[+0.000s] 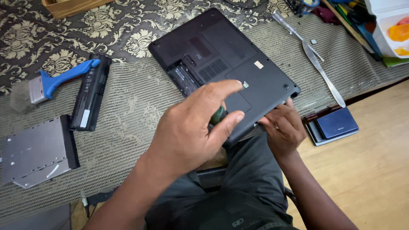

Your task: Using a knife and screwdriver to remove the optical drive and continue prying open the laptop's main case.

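Left hand [194, 127] closed around green-handled tool [218, 115], tip on upturned laptop [221, 59]; right hand [283, 125] pinched laptop's near corner, steadying it

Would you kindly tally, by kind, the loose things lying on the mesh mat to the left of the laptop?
Brush: 1
Battery: 1
Disc drive: 1
Total: 3

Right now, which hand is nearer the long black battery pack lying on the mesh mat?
Left. The left hand, gripping a green-handled tool over the upturned black laptop, is closer to the long black battery pack; the right hand holds the laptop's far corner.
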